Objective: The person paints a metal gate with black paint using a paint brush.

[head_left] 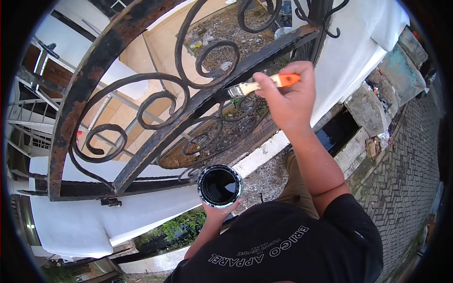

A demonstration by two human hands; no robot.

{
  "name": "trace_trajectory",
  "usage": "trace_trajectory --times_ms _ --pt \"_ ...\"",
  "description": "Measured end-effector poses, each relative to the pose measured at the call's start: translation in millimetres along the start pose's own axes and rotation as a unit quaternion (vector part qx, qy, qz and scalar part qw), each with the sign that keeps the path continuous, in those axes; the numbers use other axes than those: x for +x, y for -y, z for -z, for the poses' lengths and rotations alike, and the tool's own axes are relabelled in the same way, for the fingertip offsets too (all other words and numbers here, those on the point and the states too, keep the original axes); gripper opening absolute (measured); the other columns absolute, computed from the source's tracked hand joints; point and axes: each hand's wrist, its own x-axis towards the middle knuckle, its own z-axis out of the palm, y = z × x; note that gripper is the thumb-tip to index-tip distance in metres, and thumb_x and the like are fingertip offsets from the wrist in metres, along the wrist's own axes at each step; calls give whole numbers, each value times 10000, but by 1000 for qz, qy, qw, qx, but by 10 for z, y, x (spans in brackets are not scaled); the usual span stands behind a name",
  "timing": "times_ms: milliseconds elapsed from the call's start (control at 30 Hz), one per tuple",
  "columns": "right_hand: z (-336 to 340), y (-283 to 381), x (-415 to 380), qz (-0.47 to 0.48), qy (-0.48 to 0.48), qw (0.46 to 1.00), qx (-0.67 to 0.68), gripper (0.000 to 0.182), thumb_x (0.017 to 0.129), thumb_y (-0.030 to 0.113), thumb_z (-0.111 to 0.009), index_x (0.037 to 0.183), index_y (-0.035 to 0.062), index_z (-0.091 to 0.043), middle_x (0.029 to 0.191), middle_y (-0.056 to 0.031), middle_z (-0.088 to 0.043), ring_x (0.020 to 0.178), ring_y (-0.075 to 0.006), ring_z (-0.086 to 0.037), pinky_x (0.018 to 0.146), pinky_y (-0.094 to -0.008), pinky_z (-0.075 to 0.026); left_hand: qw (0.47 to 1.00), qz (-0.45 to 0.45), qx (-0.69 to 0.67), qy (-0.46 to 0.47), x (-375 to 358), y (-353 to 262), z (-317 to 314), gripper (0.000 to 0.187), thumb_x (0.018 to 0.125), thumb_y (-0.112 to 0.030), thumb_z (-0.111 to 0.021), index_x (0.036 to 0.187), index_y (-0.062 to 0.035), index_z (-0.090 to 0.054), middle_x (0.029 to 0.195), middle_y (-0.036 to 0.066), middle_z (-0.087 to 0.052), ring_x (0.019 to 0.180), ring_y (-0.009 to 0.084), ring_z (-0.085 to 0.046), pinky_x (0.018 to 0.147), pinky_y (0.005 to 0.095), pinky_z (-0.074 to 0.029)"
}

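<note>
My right hand (292,96) is closed around the handle of a paintbrush (257,87), pale wood with an orange end. Its dark, paint-coated bristles touch the diagonal bar of a black wrought-iron gate (163,129) with scrolled ironwork. Lower down, my left hand (221,211) grips an open can of black paint (220,186) from below and behind; most of those fingers are hidden by the can. Dark glossy paint shows inside, and the rim is smeared. Brown rust patches mark the curved outer bar of the gate at the left.
White sheeting (71,226) drapes a wall below the gate, with more at the upper right. A dark, open drain (337,132) and broken concrete slabs (365,108) lie to the right, beside a brick-paved road (408,155). Green plants (181,228) grow in the ditch below.
</note>
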Motion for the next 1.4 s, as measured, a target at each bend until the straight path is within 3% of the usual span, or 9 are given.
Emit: trace_trajectory --times_ms 100,233,367,633,700,1000,1267,1333,1400 --pt "59 -116 135 37 -22 985 -166 403 804 214 -844 940 56 -500 789 -59 -641 651 -92 -624 577 -261 -508 1000 2 13 -10 -42 -28 14 990 620 -213 -925 1422 -23 -376 1350 144 -537 1235 271 -561 1061 436 -457" --pt "242 91 257 -22 -48 996 -71 414 828 55 -793 1003 17 -420 870 -85 -568 712 -135 -665 571 -244 -610 999 -10 -37 -8 -45 -66 17 996 617 -206 -924 1424 -21 -371 1351 147 -534 1242 277 -555 1066 439 -451" --pt "-101 181 -9 -11 9 1000 20 400 830 59 -795 1003 37 -435 810 -60 -594 703 -117 -661 533 -248 -566 1000 23 -16 -12 -110 35 59 1131 572 -322 -956 1419 -24 -268 1366 178 -488 1277 292 -517 1086 451 -405" --pt "-219 41 77 -29 28 991 -129 370 831 143 -800 969 41 -472 757 -69 -636 654 -123 -685 562 -275 -545 998 -13 -37 -38 -115 -11 20 999 607 -217 -933 1418 -21 -384 1346 148 -538 1243 280 -556 1078 439 -439" --pt "-83 65 192 -58 -3 992 -116 378 833 139 -801 978 34 -468 784 -83 -651 659 -131 -691 564 -267 -551 999 35 -27 -18 -108 37 38 1169 554 -302 -957 1432 -34 -233 1369 177 -480 1290 299 -503 1094 450 -395" --pt "536 -61 673 -10 -80 982 -173 393 837 150 -801 994 25 -464 809 -114 -659 653 -147 -701 564 -257 -557 999 47 -23 3 88 142 -74 1202 543 -315 -972 1439 -43 -219 1374 178 -471 1300 298 -492 1103 453 -391" --pt "753 -140 664 160 -167 922 -312 368 828 206 -818 954 29 -521 729 -78 -679 649 -149 -705 551 -267 -536 998 55 -20 36 236 79 -232 1193 564 -368 -963 1439 -53 -215 1390 171 -476 1312 298 -497 1130 450 -356" --pt "603 -147 427 307 -97 867 -380 320 826 200 -814 940 45 -558 733 -85 -694 657 -173 -714 554 -282 -538 998 46 -12 39 245 89 -240 1190 565 -367 -964 1437 -53 -219 1387 170 -480 1312 298 -499 1129 449 -360" --pt "461 -13 232 301 49 875 -377 316 808 196 -824 946 56 -576 756 -98 -705 648 -189 -715 560 -299 -544 999 37 -4 40 260 95 -243 1186 566 -367 -964 1436 -53 -222 1385 169 -483 1312 298 -501 1128 447 -363"
